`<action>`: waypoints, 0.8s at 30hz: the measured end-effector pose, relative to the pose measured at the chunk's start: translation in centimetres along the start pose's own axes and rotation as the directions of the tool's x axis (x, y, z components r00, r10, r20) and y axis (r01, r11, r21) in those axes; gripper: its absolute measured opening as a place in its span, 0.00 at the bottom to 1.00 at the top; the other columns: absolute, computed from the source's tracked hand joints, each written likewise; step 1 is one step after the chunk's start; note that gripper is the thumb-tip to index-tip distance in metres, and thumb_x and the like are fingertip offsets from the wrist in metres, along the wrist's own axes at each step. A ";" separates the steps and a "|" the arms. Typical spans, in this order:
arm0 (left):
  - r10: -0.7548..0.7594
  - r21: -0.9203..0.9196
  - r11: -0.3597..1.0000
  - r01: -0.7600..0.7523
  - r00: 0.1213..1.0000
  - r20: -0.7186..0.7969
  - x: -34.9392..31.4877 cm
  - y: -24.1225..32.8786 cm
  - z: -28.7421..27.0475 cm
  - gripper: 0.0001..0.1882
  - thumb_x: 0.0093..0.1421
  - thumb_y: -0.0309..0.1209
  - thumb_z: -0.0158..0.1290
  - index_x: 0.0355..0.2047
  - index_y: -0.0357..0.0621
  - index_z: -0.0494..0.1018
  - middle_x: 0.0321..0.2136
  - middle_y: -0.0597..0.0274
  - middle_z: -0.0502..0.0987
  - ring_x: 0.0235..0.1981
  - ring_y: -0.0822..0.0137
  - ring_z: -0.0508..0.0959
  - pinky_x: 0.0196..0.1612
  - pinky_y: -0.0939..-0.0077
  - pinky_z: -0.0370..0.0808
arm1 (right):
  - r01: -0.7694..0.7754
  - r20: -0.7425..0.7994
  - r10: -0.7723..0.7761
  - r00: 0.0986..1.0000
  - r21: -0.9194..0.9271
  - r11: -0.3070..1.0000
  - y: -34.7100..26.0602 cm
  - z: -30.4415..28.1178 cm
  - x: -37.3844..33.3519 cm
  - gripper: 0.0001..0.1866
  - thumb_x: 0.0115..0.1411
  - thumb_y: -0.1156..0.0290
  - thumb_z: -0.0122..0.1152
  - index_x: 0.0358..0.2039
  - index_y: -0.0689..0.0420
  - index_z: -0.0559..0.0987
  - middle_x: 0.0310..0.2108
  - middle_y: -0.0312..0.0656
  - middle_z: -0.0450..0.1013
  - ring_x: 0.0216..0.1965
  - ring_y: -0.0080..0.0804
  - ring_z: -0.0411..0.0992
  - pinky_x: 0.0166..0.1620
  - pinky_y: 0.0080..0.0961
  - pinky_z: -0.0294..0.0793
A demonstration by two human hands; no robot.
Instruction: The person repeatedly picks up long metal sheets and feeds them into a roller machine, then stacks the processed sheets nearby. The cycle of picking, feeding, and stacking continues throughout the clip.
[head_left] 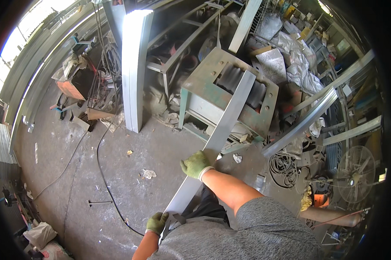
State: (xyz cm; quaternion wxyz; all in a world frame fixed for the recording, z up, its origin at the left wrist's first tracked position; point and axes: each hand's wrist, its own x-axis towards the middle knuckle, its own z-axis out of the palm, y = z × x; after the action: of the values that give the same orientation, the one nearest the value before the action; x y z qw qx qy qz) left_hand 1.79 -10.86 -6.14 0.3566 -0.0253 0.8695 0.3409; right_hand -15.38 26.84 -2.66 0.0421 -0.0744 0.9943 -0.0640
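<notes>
A long, flat silver-grey metal bar (226, 119) slants from my waist up to a green-grey metal machine (207, 71). Its far end lies over the dark ribbed rollers (231, 78) set into the machine's top. My left hand (157, 222), in a green work glove, is closed on the bar's near end beside my body. Farther along, my right hand (196, 164) wears a matching glove and grips the bar from above, wrapped across its width. The undersides of both grips are hidden.
A bundle of bright metal profiles (133, 78) stands left of the machine. More long profiles (304, 123) slant in on the right, near a coiled cable (284, 170) and a standing fan (356, 174). A black cable (101, 162) crosses the concrete floor (74, 190), with scraps about.
</notes>
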 end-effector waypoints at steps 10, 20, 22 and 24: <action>-0.014 -0.022 1.000 0.014 0.999 -0.031 -4.0 -3.8 -1.4 0.34 0.70 0.67 0.61 0.45 0.44 0.89 0.39 0.44 0.90 0.45 0.40 0.89 0.49 0.50 0.84 | 0.023 0.029 -0.024 0.999 0.039 0.999 -4.9 -0.1 -2.3 0.29 0.77 0.50 0.52 0.24 0.49 0.91 0.27 0.43 0.86 0.32 0.50 0.85 0.49 0.53 0.76; -0.062 -0.057 0.997 0.055 0.990 -0.128 -11.2 -10.9 -7.0 0.34 0.65 0.65 0.68 0.39 0.40 0.90 0.32 0.47 0.90 0.37 0.53 0.91 0.43 0.55 0.85 | 0.214 -0.559 0.190 0.807 0.576 0.789 -9.1 -3.3 -5.5 0.16 0.67 0.68 0.73 0.52 0.61 0.84 0.55 0.53 0.83 0.54 0.54 0.84 0.67 0.48 0.79; 0.002 0.006 1.000 -0.001 0.986 -0.167 -11.3 -11.2 -8.3 0.35 0.65 0.68 0.67 0.39 0.43 0.90 0.32 0.47 0.89 0.36 0.50 0.91 0.43 0.54 0.85 | 0.049 -0.661 0.377 0.648 0.530 0.846 -6.0 -4.9 -5.8 0.25 0.66 0.66 0.75 0.61 0.62 0.81 0.60 0.56 0.81 0.58 0.55 0.83 0.68 0.46 0.78; 0.158 0.059 0.987 -0.146 0.930 -0.332 -10.3 -9.8 -8.7 0.27 0.68 0.58 0.70 0.33 0.44 0.86 0.25 0.49 0.84 0.29 0.64 0.87 0.34 0.59 0.80 | -0.110 -0.571 0.603 0.558 0.669 0.735 -1.5 -7.7 -5.7 0.39 0.69 0.60 0.76 0.74 0.62 0.72 0.67 0.56 0.77 0.64 0.54 0.80 0.69 0.45 0.77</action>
State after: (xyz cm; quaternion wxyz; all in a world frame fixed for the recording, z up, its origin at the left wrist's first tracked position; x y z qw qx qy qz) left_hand 7.02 -25.68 -0.78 0.1765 -0.0096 0.9224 0.3434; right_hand -10.29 27.14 5.56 -0.3456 0.1902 0.8421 -0.3678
